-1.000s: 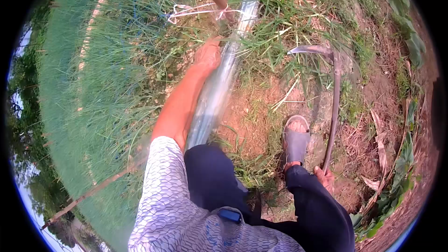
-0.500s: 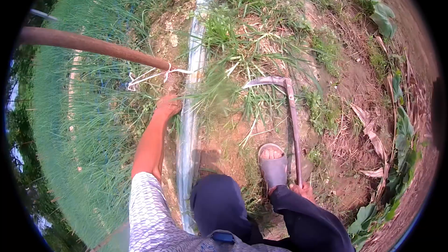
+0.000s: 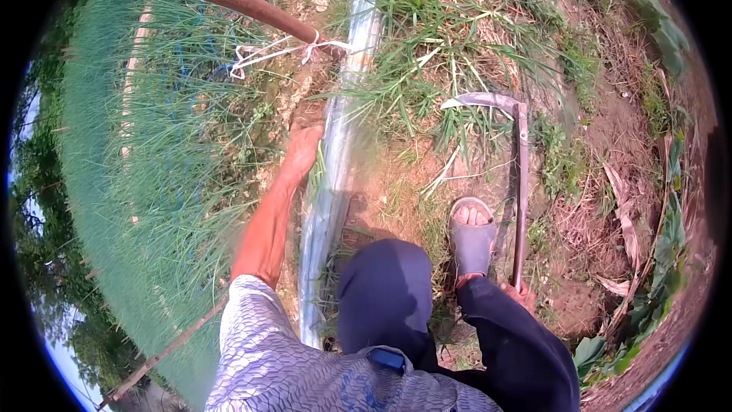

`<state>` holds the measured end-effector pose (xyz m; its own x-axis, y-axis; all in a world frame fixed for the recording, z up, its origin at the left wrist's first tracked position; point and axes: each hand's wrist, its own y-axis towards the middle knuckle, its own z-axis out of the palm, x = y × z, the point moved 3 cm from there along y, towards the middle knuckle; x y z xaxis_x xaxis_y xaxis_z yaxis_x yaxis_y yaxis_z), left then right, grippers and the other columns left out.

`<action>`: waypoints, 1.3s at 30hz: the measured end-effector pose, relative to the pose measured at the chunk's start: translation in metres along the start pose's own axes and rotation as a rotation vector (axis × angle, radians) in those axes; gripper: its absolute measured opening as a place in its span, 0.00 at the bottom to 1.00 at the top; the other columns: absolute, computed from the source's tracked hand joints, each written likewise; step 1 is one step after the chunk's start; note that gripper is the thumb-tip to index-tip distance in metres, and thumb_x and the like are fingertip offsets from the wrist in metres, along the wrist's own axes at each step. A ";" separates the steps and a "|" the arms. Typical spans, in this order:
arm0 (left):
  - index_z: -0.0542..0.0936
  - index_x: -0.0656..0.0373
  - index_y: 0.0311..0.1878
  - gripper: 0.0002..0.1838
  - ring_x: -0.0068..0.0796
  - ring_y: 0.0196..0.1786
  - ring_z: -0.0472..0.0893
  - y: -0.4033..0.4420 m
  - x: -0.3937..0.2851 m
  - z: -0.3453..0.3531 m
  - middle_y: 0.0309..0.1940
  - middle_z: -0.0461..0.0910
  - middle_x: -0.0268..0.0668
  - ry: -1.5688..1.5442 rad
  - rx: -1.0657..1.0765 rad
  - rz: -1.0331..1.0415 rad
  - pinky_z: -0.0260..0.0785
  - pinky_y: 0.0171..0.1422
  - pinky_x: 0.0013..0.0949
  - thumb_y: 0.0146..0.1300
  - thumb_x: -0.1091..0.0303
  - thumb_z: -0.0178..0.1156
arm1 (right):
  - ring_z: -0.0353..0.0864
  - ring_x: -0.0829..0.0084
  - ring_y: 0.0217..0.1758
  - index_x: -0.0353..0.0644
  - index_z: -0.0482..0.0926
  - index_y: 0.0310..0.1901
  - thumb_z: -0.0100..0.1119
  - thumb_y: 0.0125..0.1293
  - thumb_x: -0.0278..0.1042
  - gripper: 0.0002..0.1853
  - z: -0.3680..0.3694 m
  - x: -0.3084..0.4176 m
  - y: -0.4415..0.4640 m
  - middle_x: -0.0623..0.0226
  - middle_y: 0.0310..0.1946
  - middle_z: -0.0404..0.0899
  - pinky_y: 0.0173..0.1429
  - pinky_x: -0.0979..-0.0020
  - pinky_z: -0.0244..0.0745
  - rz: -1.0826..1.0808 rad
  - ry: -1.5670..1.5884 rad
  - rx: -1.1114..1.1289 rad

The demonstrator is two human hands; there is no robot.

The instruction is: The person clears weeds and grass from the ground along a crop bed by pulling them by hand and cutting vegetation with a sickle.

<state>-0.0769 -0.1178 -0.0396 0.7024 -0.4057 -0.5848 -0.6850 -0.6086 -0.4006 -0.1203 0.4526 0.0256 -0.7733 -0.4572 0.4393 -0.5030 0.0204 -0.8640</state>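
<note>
R hand — fingers wrapped round sickle at handle end, blade out over grass past foot, prob. keeping edge clear. L hand low beside plastic strip, near tied stake — can't tell if fingers closed.

Left hand reaches forward; right hand, partly hidden, seems curled.

Setting: farmland, outdoors
Crop: dense, thin-leaved, green, left
Soil: brown, patchily weedy, right
Trees: beyond crop, far left
</note>
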 end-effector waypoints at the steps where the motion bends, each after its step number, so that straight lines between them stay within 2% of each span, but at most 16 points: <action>1: 0.82 0.61 0.45 0.24 0.37 0.40 0.80 -0.032 -0.011 -0.006 0.36 0.82 0.48 -0.178 0.073 0.043 0.70 0.48 0.40 0.68 0.49 0.47 | 0.74 0.81 0.26 0.35 0.76 0.40 0.66 0.63 0.37 0.14 0.004 0.005 0.000 0.71 0.26 0.77 0.29 0.75 0.70 -0.016 -0.012 -0.016; 3: 0.82 0.62 0.49 0.24 0.34 0.41 0.80 -0.076 0.033 -0.004 0.37 0.83 0.45 -0.012 0.305 -0.146 0.69 0.51 0.38 0.70 0.50 0.48 | 0.74 0.80 0.26 0.35 0.76 0.40 0.67 0.63 0.37 0.15 0.025 0.015 0.010 0.70 0.26 0.77 0.30 0.74 0.70 -0.067 -0.030 -0.033; 7: 0.82 0.63 0.50 0.24 0.31 0.41 0.78 -0.125 0.040 -0.034 0.36 0.83 0.40 -0.073 0.205 -0.449 0.68 0.51 0.35 0.70 0.50 0.49 | 0.75 0.78 0.26 0.35 0.76 0.41 0.67 0.62 0.39 0.15 0.088 0.039 0.047 0.68 0.26 0.77 0.30 0.72 0.71 -0.222 -0.075 -0.085; 10: 0.82 0.63 0.48 0.25 0.25 0.39 0.76 -0.127 -0.020 -0.057 0.34 0.81 0.36 -0.191 0.050 -0.216 0.68 0.49 0.31 0.69 0.48 0.50 | 0.75 0.76 0.26 0.36 0.76 0.41 0.67 0.62 0.40 0.16 0.118 0.049 0.063 0.67 0.26 0.77 0.31 0.71 0.71 -0.295 -0.105 -0.135; 12: 0.82 0.61 0.47 0.22 0.35 0.43 0.80 -0.120 -0.066 -0.044 0.38 0.82 0.43 -0.314 0.329 -0.198 0.69 0.51 0.39 0.69 0.50 0.52 | 0.75 0.75 0.26 0.36 0.76 0.42 0.67 0.62 0.40 0.17 0.121 0.047 0.064 0.66 0.25 0.77 0.31 0.71 0.71 -0.318 -0.123 -0.178; 14: 0.80 0.59 0.48 0.19 0.47 0.43 0.81 -0.115 -0.110 -0.015 0.39 0.80 0.50 -0.101 0.422 0.239 0.71 0.48 0.46 0.68 0.54 0.52 | 0.76 0.74 0.26 0.36 0.76 0.42 0.67 0.62 0.41 0.17 0.122 0.043 0.067 0.65 0.25 0.77 0.31 0.70 0.71 -0.341 -0.140 -0.209; 17: 0.75 0.57 0.52 0.16 0.52 0.43 0.81 -0.114 -0.162 0.022 0.45 0.78 0.53 0.317 0.442 0.457 0.73 0.43 0.49 0.67 0.59 0.52 | 0.76 0.72 0.26 0.37 0.75 0.43 0.67 0.62 0.42 0.18 0.117 0.036 0.064 0.64 0.25 0.77 0.32 0.69 0.72 -0.359 -0.162 -0.233; 19: 0.69 0.57 0.59 0.18 0.54 0.51 0.78 -0.103 -0.188 0.043 0.59 0.71 0.51 0.462 0.664 0.605 0.73 0.52 0.47 0.67 0.67 0.51 | 0.76 0.71 0.26 0.37 0.75 0.43 0.67 0.62 0.43 0.18 0.115 0.032 0.064 0.63 0.25 0.78 0.32 0.68 0.72 -0.362 -0.162 -0.252; 22: 0.69 0.59 0.57 0.17 0.53 0.49 0.80 -0.060 -0.204 0.073 0.60 0.69 0.52 0.393 0.398 0.785 0.75 0.49 0.47 0.64 0.71 0.50 | 0.77 0.69 0.26 0.37 0.75 0.44 0.67 0.61 0.44 0.19 0.103 0.024 0.060 0.61 0.24 0.78 0.32 0.67 0.72 -0.366 -0.183 -0.280; 24: 0.68 0.63 0.57 0.18 0.51 0.45 0.81 -0.023 -0.207 0.091 0.58 0.70 0.52 0.460 0.178 0.768 0.76 0.44 0.50 0.63 0.71 0.51 | 0.77 0.68 0.26 0.38 0.75 0.44 0.67 0.61 0.45 0.19 0.079 0.010 0.049 0.60 0.24 0.78 0.33 0.66 0.72 -0.358 -0.201 -0.292; 30: 0.70 0.64 0.53 0.15 0.46 0.44 0.82 0.035 -0.191 0.118 0.52 0.72 0.50 0.636 0.168 0.588 0.77 0.46 0.44 0.62 0.75 0.50 | 0.77 0.64 0.24 0.38 0.75 0.41 0.66 0.61 0.47 0.20 0.018 -0.026 0.030 0.57 0.21 0.77 0.31 0.64 0.72 -0.340 -0.540 -0.419; 31: 0.70 0.64 0.52 0.14 0.45 0.44 0.82 0.036 -0.184 0.119 0.50 0.72 0.49 0.584 0.178 0.584 0.77 0.46 0.43 0.62 0.74 0.50 | 0.76 0.63 0.21 0.38 0.75 0.37 0.65 0.62 0.48 0.19 0.017 -0.018 0.026 0.56 0.19 0.75 0.29 0.64 0.71 -0.339 -0.663 -0.456; 33: 0.70 0.63 0.50 0.13 0.43 0.44 0.81 0.039 -0.169 0.122 0.48 0.73 0.47 0.354 0.231 0.563 0.77 0.47 0.42 0.63 0.72 0.50 | 0.82 0.49 0.38 0.41 0.76 0.53 0.66 0.57 0.59 0.32 0.014 -0.012 0.024 0.48 0.33 0.81 0.45 0.56 0.75 -0.178 -0.590 -0.329; 34: 0.70 0.63 0.49 0.12 0.43 0.44 0.81 0.043 -0.159 0.124 0.47 0.73 0.47 0.111 0.311 0.535 0.76 0.47 0.42 0.64 0.71 0.49 | 0.79 0.50 0.25 0.40 0.75 0.37 0.66 0.59 0.52 0.21 0.018 -0.009 0.018 0.50 0.19 0.76 0.31 0.57 0.72 -0.368 -0.592 -0.437; 37: 0.71 0.62 0.46 0.10 0.40 0.43 0.80 0.051 -0.133 0.136 0.44 0.74 0.44 -0.884 0.701 0.247 0.76 0.49 0.40 0.65 0.69 0.49 | 0.79 0.50 0.26 0.40 0.75 0.37 0.66 0.59 0.53 0.22 0.024 -0.006 0.012 0.49 0.20 0.76 0.34 0.57 0.73 -0.491 -0.586 -0.552; 39: 0.71 0.61 0.44 0.09 0.39 0.43 0.79 0.054 -0.121 0.143 0.42 0.74 0.43 -1.285 0.889 0.080 0.75 0.49 0.39 0.66 0.67 0.48 | 0.79 0.51 0.27 0.39 0.75 0.38 0.65 0.60 0.53 0.22 0.016 0.007 0.014 0.49 0.22 0.77 0.36 0.59 0.73 -0.343 -0.558 -0.462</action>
<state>-0.2267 -0.0041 -0.0911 0.3477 0.6981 -0.6259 -0.9271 0.1561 -0.3409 -0.1269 0.4356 0.0130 -0.3010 -0.8793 0.3690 -0.8811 0.1084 -0.4604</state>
